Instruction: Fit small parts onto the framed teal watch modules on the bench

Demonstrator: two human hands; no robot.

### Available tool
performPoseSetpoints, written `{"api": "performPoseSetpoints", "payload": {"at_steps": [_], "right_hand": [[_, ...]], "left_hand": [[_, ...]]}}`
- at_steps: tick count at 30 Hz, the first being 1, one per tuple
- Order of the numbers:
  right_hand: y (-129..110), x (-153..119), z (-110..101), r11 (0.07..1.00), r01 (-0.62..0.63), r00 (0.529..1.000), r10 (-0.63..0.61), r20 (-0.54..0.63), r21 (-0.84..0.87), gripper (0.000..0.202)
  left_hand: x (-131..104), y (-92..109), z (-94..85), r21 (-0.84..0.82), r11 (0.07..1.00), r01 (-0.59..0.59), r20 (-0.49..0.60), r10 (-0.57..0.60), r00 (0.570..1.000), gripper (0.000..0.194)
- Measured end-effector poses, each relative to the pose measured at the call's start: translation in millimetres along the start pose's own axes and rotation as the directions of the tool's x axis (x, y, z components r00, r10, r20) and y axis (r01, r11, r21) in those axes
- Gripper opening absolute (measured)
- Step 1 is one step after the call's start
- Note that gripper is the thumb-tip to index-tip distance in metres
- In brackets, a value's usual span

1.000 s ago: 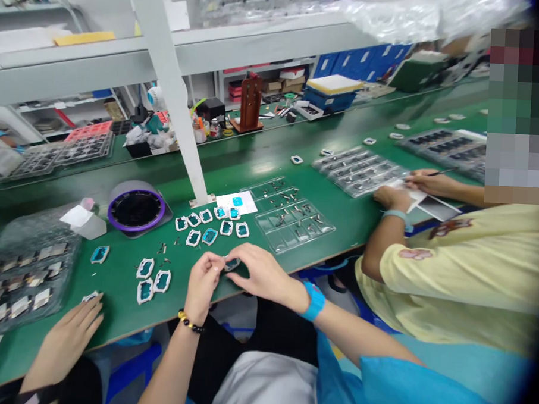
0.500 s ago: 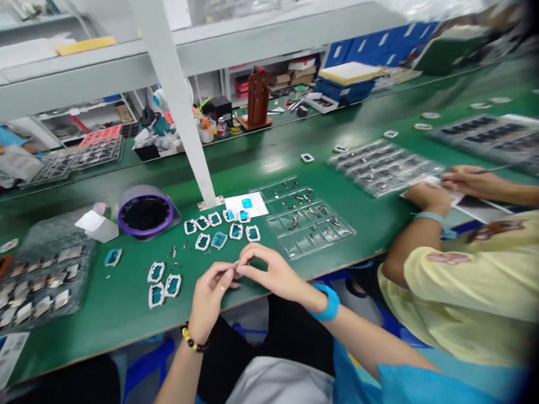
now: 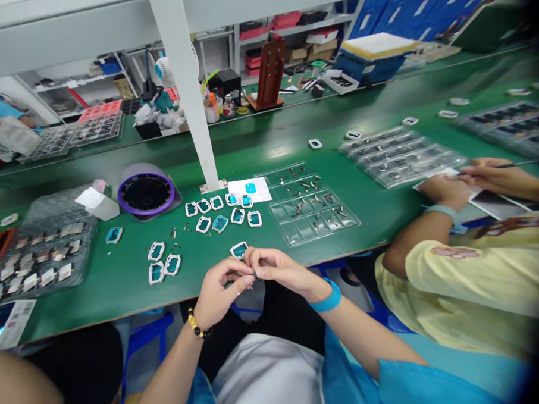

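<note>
My left hand (image 3: 223, 292), with a beaded bracelet on its wrist, and my right hand (image 3: 281, 270), with a blue wristband, meet at the fingertips by the table's front edge. Both pinch at something small and dark, mostly hidden by the fingers. Just behind them lies a white watch-like frame with a teal inside (image 3: 239, 249). More such frames (image 3: 220, 223) are grouped farther back, and a small cluster of frames (image 3: 156, 273) sits to the left. Tiny dark parts (image 3: 173, 233) are scattered between these groups.
Right of the frames lies a clear compartment tray (image 3: 290, 230) with small parts. A purple-rimmed round device (image 3: 145, 193), a white post (image 3: 197, 115) and a tray of flat pieces (image 3: 48, 258) stand left. A co-worker's hands (image 3: 448, 189) work at the right.
My hands have come back toward my body, still together at the fingertips. A white frame now shows behind them. The camera view has shifted slightly.
</note>
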State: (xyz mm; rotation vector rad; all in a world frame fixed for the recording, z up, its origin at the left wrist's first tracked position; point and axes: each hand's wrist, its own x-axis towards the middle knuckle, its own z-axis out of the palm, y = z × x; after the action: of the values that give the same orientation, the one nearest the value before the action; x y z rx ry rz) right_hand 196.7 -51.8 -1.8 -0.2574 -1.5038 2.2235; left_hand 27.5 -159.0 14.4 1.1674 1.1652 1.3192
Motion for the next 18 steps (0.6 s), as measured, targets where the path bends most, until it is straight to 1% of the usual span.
{"api": "performPoseSetpoints", "payload": {"at_steps": [6,9,11,13,15,18], "right_hand": [[1,-2,2,0.999,-0.028,0.998,0.030,0.052,-0.045,0.040],[-1,-3,2,0.997,-0.037,0.995,0.043,0.088,-0.073,0.039],[-4,-5,2,0.981,0.014,0.998,-0.003,0.056,-0.193,0.034],[-9,-8,2,0.913,0.085,0.996,-0.090,0.006,-0.399,0.026],[-16,-12,2,0.809,0.133,0.985,-0.170,-0.010,-0.573,0.020],[-24,-16,3,0.714,0.183,0.974,-0.226,0.025,-0.676,0.014]], "left_hand": [[-8,7,-2.9,0.212,0.971,-0.109,0.030,0.105,0.994,0.017],[-14,11,-5.6,0.257,0.963,-0.082,0.056,0.070,0.996,0.015],[-19,12,-7.1,0.302,0.953,-0.040,0.047,0.027,0.999,0.015],[-22,13,-7.8,0.382,0.924,-0.026,0.020,0.020,1.000,0.017],[-24,13,-7.6,0.478,0.877,-0.045,-0.003,0.053,0.999,0.018],[-24,13,-6.0,0.575,0.814,-0.082,-0.003,0.102,0.995,0.017]]}}
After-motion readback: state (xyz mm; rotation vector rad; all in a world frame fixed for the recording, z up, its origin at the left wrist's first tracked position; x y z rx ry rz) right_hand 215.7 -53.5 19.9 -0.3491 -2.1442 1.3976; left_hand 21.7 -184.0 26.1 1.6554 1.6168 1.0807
